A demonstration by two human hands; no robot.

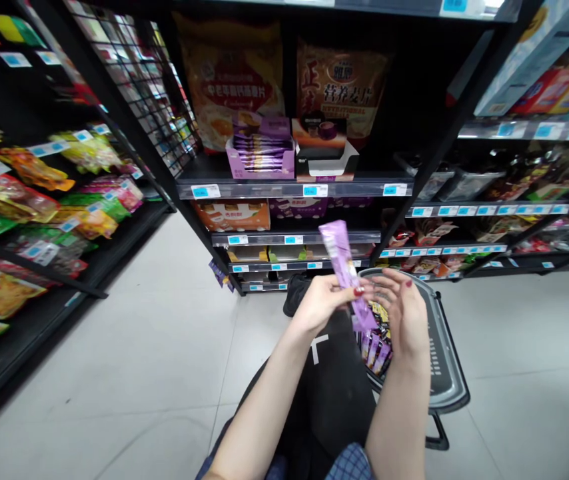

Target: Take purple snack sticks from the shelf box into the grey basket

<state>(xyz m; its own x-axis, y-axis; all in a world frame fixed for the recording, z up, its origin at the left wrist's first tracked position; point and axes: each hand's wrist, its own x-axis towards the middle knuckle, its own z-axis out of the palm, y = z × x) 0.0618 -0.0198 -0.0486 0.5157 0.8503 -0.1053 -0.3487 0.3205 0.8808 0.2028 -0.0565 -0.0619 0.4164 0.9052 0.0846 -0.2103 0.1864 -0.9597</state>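
Observation:
My left hand (323, 300) pinches a long purple snack stick pack (345, 273) near its middle and holds it upright, tilted left. My right hand (405, 310) is beside it with fingers curled loosely against the pack's lower end. Both hands hover over a grey shopping basket (444, 367) on the floor, which holds several more purple stick packs (377, 347). On the shelf ahead stands an open purple display box (260, 152) with the same kind of packs.
Black shelving (294, 190) with blue price tags stands ahead and to the right. A rack of snack bags (29, 213) lines the left. A wire grid panel (134, 80) sits between them. Pale tiled floor (154, 360) runs down the aisle.

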